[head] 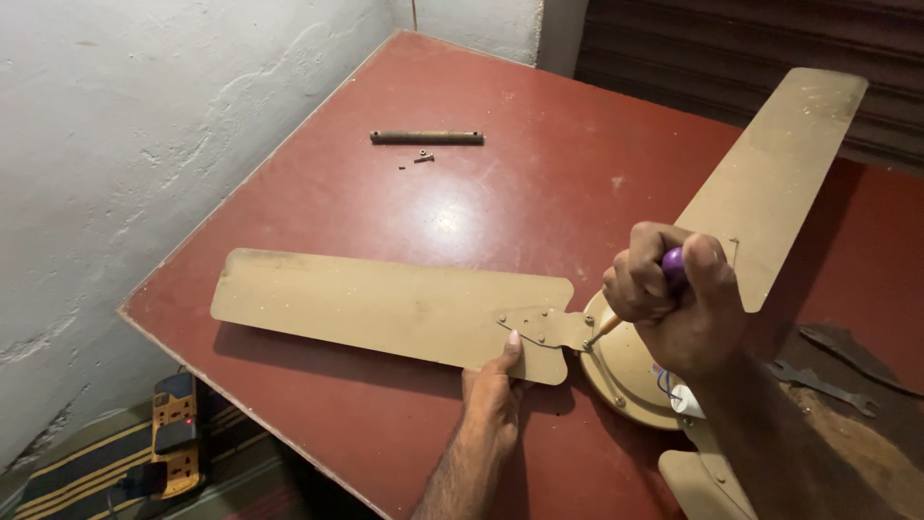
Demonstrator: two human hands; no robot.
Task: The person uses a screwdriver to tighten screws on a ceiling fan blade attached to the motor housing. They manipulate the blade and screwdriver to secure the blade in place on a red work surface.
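Note:
A tan ceiling fan lies on a dark red table (462, 212). Its round motor housing (626, 371) sits near the front right, with one blade (385, 303) stretching left and another blade (770, 173) reaching to the back right. My right hand (674, 303) is closed around a purple-handled screwdriver (672, 268), whose tip rests at the blade bracket (544, 325) where it meets the housing. My left hand (496, 380) grips the near edge of the left blade beside the bracket, thumb on top.
A brown metal rod (426, 138) and a few small screws (423, 157) lie at the back of the table. Spanners (823, 380) rest at the right edge. A yellow power strip (173, 433) sits on a striped mat on the floor, lower left. White walls border the left side.

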